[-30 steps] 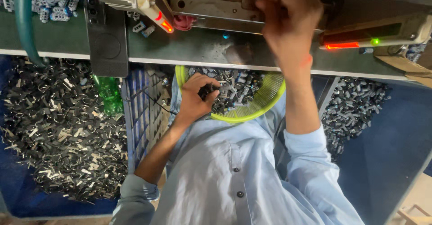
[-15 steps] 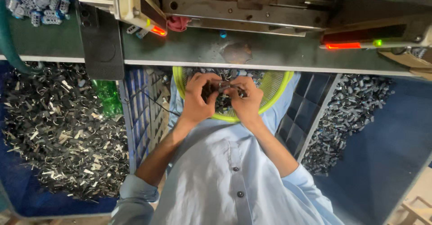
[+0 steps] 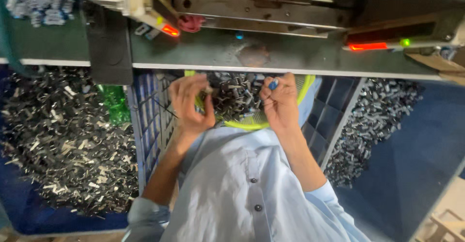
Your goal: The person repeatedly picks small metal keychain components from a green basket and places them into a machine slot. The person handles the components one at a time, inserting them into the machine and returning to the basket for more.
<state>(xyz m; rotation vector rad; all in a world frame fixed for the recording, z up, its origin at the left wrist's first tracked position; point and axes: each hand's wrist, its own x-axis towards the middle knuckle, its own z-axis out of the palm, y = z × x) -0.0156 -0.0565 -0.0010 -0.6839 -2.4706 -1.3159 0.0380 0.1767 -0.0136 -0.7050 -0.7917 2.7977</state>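
Note:
My left hand (image 3: pixel 191 104) is raised over the left rim of a yellow-green bowl (image 3: pixel 252 124) on my lap, its fingers pinched on a small dark metal piece. My right hand (image 3: pixel 280 101) is closed at the bowl's right side and grips a small part with a blue tip. The bowl holds several small dark and silver metal parts (image 3: pixel 236 96). Both hands sit just below the edge of the machine's grey-green table (image 3: pixel 290 58).
Heaps of metal scrap lie on blue sheets at left (image 3: pixel 63 135) and right (image 3: pixel 373 121). A blue plastic crate (image 3: pixel 150 121) stands by my left arm, a green bottle (image 3: pixel 115 104) beside it. The machine shows red lights (image 3: pixel 170 30) and a green light (image 3: pixel 405 42).
My right hand came down from the machine to the bowl a second ago. Since half a second ago both hands moved apart, each with a small part.

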